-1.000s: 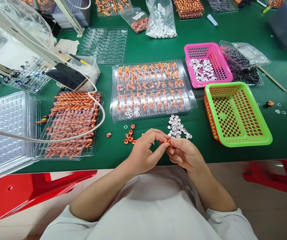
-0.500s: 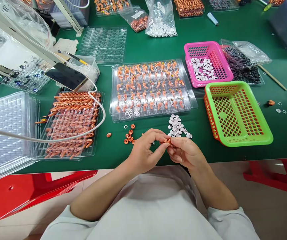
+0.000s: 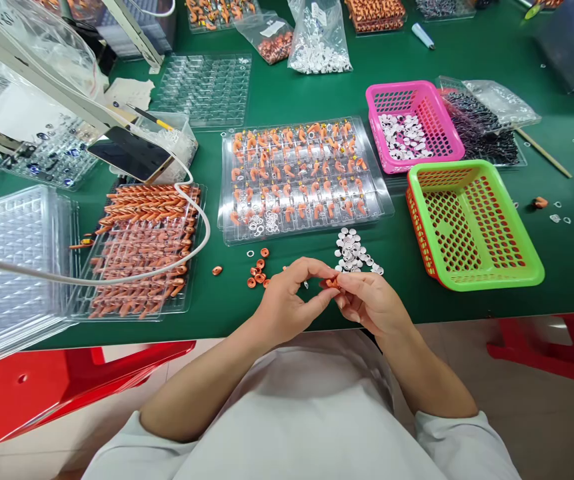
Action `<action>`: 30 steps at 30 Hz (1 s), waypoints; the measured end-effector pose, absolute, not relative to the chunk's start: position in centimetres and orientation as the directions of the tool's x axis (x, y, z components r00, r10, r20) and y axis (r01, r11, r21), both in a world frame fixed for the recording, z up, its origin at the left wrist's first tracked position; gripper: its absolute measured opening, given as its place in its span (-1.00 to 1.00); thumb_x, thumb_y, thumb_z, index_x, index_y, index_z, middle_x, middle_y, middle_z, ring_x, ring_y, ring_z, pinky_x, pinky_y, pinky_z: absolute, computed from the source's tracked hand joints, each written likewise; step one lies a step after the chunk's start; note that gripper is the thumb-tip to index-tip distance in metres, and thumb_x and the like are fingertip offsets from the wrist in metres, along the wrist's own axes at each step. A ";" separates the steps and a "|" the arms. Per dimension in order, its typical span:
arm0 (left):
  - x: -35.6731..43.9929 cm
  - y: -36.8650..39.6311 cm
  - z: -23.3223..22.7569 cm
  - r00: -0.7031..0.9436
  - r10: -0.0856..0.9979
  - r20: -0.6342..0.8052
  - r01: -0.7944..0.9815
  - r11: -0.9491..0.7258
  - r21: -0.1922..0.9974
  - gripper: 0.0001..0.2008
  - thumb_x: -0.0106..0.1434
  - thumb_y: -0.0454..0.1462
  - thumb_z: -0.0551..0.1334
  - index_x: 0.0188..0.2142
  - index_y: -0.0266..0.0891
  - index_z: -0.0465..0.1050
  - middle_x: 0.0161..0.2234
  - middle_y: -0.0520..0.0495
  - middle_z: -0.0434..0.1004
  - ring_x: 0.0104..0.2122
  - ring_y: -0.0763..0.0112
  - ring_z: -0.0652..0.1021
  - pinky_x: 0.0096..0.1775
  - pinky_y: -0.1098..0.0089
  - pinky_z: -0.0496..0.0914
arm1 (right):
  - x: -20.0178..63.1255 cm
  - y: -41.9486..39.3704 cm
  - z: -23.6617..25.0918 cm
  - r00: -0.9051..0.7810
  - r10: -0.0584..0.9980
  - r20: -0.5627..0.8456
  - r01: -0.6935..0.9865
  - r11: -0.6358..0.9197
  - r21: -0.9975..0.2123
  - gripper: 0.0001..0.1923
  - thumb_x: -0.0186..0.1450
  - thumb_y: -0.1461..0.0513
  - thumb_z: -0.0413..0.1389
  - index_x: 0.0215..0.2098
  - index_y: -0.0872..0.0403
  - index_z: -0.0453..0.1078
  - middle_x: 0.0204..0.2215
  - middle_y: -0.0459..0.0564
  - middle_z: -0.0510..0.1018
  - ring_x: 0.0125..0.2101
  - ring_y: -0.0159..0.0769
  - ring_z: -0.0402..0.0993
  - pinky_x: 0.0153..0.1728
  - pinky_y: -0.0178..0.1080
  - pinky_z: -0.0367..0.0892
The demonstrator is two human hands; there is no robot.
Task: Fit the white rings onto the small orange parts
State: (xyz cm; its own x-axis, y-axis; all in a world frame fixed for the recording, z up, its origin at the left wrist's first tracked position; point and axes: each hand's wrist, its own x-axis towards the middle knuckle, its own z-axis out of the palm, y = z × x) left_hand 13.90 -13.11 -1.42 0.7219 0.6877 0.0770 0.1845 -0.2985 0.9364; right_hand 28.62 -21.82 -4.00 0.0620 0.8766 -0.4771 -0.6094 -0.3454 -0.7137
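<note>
Just above the table's front edge, my left hand [image 3: 289,300] and my right hand [image 3: 375,301] meet at the fingertips. Between them is a small copper-orange part [image 3: 333,283], mostly covered by the fingers. My left thumb and forefinger close around it from one side, and my right thumb and fingers pinch it from the other. Left of my hands lie several small copper-orange cup-shaped pieces [image 3: 256,272]. Beyond my right hand is a loose pile of white discs [image 3: 353,251]. Behind both, a clear plastic tray [image 3: 381,207] carries rows of curved orange pieces [image 3: 287,190] and some white rings [image 3: 265,224].
A green basket [image 3: 527,267] and a pink basket [image 3: 454,143] holding white pieces stand at right. At left are a tray of orange pieces [image 3: 137,267], stacked clear trays [image 3: 11,253], a phone [image 3: 131,153] and a white cable [image 3: 209,227] arching over. Red stools [image 3: 57,380] stand below.
The copper-orange part has turned slightly between my fingertips and shows a little more. My hands stay nearly in place; the whole view has shifted slightly.
</note>
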 end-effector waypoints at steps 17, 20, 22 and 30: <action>13.9 -13.4 -2.4 0.703 0.607 0.371 0.185 -0.659 0.729 -0.83 0.16 -0.37 0.30 -0.22 -0.22 0.52 -0.31 -0.08 0.62 -0.31 0.36 0.60 -0.27 0.38 0.49 | 29.0 -22.6 -4.9 0.144 0.914 -0.379 -0.352 -0.311 -0.883 -0.62 0.29 0.01 0.17 -0.47 0.16 0.49 -0.73 -0.16 0.33 -0.74 -0.53 0.17 -0.73 -0.42 -0.03; 14.0 -13.5 -2.7 0.687 0.610 0.395 0.203 -0.683 0.701 -0.85 0.17 -0.35 0.30 -0.22 -0.21 0.52 -0.32 -0.06 0.62 -0.32 0.38 0.61 -0.27 0.39 0.50 | 29.0 -22.5 -4.8 0.159 0.908 -0.387 -0.333 -0.319 -0.887 -0.63 0.28 0.01 0.17 -0.44 0.16 0.51 -0.71 -0.15 0.35 -0.73 -0.53 0.19 -0.73 -0.43 -0.02; 14.0 -13.5 -2.7 0.683 0.610 0.402 0.201 -0.685 0.700 -0.85 0.18 -0.35 0.30 -0.22 -0.20 0.52 -0.32 -0.06 0.63 -0.31 0.38 0.61 -0.26 0.39 0.51 | 28.9 -22.4 -4.7 0.163 0.902 -0.399 -0.342 -0.327 -0.881 -0.62 0.28 0.00 0.18 -0.46 0.16 0.50 -0.68 -0.13 0.38 -0.72 -0.53 0.20 -0.73 -0.43 -0.01; 13.8 -13.5 -2.6 0.688 0.622 0.374 0.179 -0.645 0.743 -0.84 0.24 -0.36 0.28 -0.16 -0.21 0.51 -0.27 -0.08 0.67 -0.25 0.35 0.63 -0.21 0.39 0.53 | 28.8 -22.5 -5.0 0.147 0.912 -0.382 -0.439 -0.286 -0.852 -0.65 0.27 0.02 0.20 -0.48 0.14 0.48 -0.65 -0.12 0.40 -0.71 -0.52 0.22 -0.72 -0.41 0.04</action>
